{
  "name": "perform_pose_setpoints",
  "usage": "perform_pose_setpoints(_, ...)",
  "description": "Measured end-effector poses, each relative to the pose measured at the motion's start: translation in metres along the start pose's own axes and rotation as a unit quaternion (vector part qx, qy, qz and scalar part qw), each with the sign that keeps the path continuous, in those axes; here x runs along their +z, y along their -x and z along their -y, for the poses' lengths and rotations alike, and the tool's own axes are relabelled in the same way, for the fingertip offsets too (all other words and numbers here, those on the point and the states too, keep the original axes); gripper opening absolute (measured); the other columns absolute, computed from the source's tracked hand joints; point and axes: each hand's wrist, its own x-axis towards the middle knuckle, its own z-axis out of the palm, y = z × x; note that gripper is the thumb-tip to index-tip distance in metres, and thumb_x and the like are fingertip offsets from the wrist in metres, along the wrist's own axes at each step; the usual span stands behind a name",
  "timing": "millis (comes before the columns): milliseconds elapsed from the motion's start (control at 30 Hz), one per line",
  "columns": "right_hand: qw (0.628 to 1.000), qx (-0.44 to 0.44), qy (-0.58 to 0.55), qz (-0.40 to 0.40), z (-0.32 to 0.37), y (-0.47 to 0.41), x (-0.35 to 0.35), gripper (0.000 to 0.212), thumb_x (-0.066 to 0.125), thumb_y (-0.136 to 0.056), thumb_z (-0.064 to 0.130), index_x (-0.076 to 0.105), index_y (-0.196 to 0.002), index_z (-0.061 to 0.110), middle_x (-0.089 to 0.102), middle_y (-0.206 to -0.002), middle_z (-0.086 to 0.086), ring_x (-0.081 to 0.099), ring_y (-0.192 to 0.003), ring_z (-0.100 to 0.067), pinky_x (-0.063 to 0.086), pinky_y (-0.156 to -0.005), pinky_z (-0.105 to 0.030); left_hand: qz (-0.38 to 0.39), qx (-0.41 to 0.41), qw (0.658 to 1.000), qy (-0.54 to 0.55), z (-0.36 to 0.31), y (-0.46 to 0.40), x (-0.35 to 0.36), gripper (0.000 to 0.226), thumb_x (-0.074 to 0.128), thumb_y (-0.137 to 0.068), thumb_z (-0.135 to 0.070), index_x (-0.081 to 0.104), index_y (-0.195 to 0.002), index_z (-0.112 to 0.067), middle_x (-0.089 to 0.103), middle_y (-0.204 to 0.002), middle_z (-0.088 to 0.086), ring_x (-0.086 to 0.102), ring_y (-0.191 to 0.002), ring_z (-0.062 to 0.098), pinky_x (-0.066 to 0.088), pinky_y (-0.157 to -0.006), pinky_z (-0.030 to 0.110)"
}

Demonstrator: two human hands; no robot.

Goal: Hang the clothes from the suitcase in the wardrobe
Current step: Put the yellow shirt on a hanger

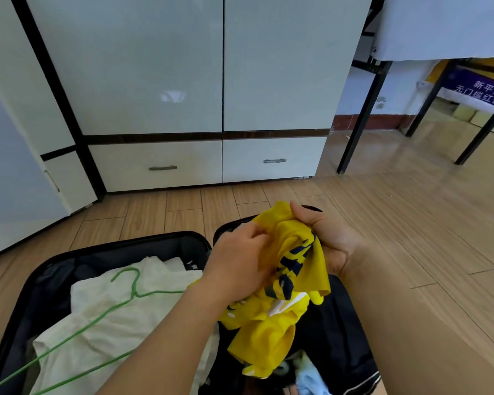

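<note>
Both hands over the open suitcase (pixel 120 243), left hand (pixel 237 260) and right hand (pixel 328 235) with fingers gripping a bunched yellow shirt (pixel 271 332), green hanger (pixel 97 317) on white clothes (pixel 103 332)

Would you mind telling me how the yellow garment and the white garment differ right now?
The yellow garment is held up, bunched, by both hands: left hand and right hand. The white garment lies untouched in the open suitcase. The yellow garment bears dark blue markings; the white garment looks plain. A green hanger rests on the white garment, none on the yellow. Both are crumpled, not yet hung.
</note>
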Motion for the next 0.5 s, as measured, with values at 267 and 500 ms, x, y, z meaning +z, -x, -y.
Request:
perform_pose_setpoints(267, 0.637, -0.08, 0.657, -0.396, -0.043, -0.012, -0.04, 0.048, 0.053, -0.094, 0.035, 0.04, -0.139, 0.025, 0.046, -0.131, -0.011, 0.049, -0.113, -0.027, 0.042, -0.093, -0.039, 0.277, -0.188, 0.92, -0.205, 0.011, 0.027, 0.045, 0.1, 0.063, -0.086, -0.019, -0.012, -0.152, -0.028, -0.015, -0.16, 0.014, -0.001, -0.147, 0.04, 0.016, -0.115, 0.057)
perform_pose_setpoints(500, 0.708, -0.123, 0.686, -0.114, -0.069, -0.019, 0.011, 0.012, 0.061, -0.087, 0.02, 0.067, -0.091, 0.01, 0.069, -0.09, -0.008, 0.065, -0.085, -0.023, 0.053, -0.074, -0.032, 0.137, -0.283, 0.949, -0.003, 0.012, 0.019, 0.048, 0.054, 0.042, -0.091, -0.003, 0.044, -0.137, -0.031, 0.059, -0.122, 0.008, 0.06, -0.104, 0.03, 0.051, -0.077, 0.035)
